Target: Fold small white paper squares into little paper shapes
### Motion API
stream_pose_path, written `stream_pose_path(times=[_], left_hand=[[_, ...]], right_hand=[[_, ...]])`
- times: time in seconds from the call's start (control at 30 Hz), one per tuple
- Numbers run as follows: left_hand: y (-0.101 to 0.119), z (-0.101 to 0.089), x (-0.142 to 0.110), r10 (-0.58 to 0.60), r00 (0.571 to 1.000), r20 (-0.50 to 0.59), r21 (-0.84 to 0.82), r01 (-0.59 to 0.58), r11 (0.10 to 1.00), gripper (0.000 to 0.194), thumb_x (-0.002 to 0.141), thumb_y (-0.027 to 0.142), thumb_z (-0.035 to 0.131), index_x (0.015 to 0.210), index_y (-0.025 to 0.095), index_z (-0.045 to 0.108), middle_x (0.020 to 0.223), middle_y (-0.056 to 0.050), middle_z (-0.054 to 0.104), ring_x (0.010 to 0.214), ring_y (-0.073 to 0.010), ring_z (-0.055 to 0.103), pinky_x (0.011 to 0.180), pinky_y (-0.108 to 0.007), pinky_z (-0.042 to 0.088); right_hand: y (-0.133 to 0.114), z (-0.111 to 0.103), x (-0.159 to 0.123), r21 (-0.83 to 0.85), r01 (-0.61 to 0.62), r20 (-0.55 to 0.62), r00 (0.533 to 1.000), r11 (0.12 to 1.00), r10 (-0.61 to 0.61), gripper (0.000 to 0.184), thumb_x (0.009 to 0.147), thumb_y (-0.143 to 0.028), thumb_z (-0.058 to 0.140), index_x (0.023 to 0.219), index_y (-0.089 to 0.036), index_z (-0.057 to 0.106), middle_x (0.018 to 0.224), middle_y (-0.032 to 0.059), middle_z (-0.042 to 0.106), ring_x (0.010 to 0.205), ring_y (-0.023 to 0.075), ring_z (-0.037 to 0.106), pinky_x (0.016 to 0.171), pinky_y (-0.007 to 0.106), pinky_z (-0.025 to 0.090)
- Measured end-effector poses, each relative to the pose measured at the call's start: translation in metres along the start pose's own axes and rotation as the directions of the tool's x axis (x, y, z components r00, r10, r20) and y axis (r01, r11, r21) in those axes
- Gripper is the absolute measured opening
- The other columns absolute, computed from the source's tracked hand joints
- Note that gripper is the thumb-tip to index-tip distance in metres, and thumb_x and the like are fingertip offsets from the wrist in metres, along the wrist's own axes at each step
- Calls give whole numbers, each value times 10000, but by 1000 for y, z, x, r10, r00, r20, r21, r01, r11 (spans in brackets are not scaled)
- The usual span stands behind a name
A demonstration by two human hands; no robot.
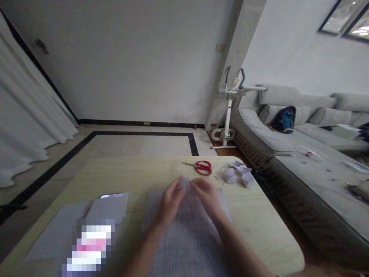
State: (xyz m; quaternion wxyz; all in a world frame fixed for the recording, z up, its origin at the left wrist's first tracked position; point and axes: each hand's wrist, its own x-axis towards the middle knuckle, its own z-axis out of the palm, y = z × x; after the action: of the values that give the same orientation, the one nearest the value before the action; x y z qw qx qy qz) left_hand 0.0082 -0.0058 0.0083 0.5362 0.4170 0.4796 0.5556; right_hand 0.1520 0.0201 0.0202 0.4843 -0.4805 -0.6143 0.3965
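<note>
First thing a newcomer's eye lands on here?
Probably the red-handled scissors near the table's far edge, small white folded pieces to their right. Then the left hand and right hand, holding a small pale piece over a grey sheet. Further off, the blue bag on the sofa at right.
</note>
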Motion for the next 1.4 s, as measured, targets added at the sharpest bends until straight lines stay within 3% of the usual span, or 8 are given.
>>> stream_pose_path(times=[0.17, 0.43, 0.87, 1.1, 1.27, 1.4], left_hand=[[0, 0, 0, -30, 1000, 10, -56, 30, 998, 480, 781, 310, 642, 1232, 157, 585, 1328, -108, 558, 1262, -281, 467, 1063, -398, 341], [6, -2, 1, -56, 998, -29, -75, 54, 996, 457, 750, 298, 662, 1175, 148, 588, 1213, -126, 637, 1141, -268, 575, 962, -359, 434], [2, -5, 2, -99, 995, 10, -90, 100, 991, 442, 751, 302, 669, 1170, 167, 635, 1233, -101, 634, 1168, -273, 557, 996, -373, 407], [0, -4, 2, -107, 994, 25, -84, 109, 991, 431, 770, 274, 654, 1189, 173, 627, 1280, -90, 603, 1226, -265, 509, 1046, -370, 359], [7, -3, 0, -136, 989, 60, -174, 145, 974, 443, 762, 258, 651, 1192, 153, 623, 1252, -105, 621, 1193, -276, 539, 1008, -371, 405], [11, -3, -3, -119, 990, 71, -138, 128, 982, 442, 762, 296, 663, 1180, 159, 633, 1267, -93, 612, 1233, -279, 501, 1028, -370, 387]], right_hand=[[-4, -2, -2, -152, 76, -16, 997, 986, -79, 100, 786, -227, 599, 784, -181, 688, 761, 35, 698, 723, 175, 616, 683, 287, 474], [-9, -5, -2, -220, 62, 121, 992, 973, -36, 140, 774, -169, 589, 810, -177, 724, 755, 27, 715, 696, 162, 618, 658, 257, 456], [-6, -3, -3, -206, 93, 97, 992, 974, -75, 144, 767, -149, 587, 794, -181, 726, 736, 31, 716, 651, 163, 614, 621, 264, 467], [1, -2, -5, -281, 205, 140, 975, 938, -171, 118, 786, -163, 607, 828, -192, 714, 731, 26, 687, 658, 156, 604, 639, 262, 459], [0, -3, -5, -267, 218, 174, 969, 939, -175, 114, 804, -169, 604, 867, -193, 697, 736, 18, 665, 637, 142, 579, 620, 253, 453], [-3, -3, -6, -283, 249, 173, 963, 926, -207, 67, 785, -176, 637, 834, -193, 679, 765, 25, 627, 697, 156, 569, 660, 272, 452]])
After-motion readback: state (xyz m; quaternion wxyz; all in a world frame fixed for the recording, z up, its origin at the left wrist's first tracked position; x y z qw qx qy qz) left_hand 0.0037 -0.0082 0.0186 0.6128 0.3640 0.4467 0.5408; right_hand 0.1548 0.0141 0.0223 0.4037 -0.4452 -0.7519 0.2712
